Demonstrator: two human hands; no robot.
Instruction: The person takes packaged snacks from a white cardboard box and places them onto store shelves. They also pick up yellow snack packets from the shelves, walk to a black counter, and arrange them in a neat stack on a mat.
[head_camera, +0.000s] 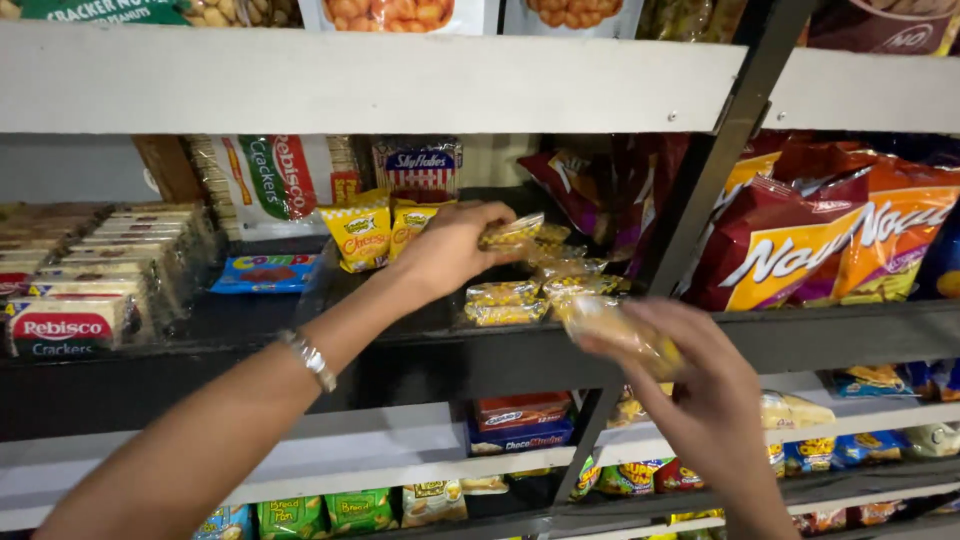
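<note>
My left hand (452, 248) reaches over the dark middle shelf (500, 345) and pinches a small clear packet of yellow biscuits (512, 233) above a pile of similar packets (535, 290). A metal bracelet (310, 358) sits on that wrist. My right hand (690, 385), lower and to the right in front of the shelf edge, grips another clear yellow biscuit packet (620, 332), which looks blurred.
Boxes of crackers (85, 290) fill the shelf's left side, with yellow snack pouches (360, 232) and a blue packet (265, 272) behind. Large red and orange chip bags (830, 240) stand right of a slanted black upright (715, 165). Lower shelves hold more small snack packs (330, 512).
</note>
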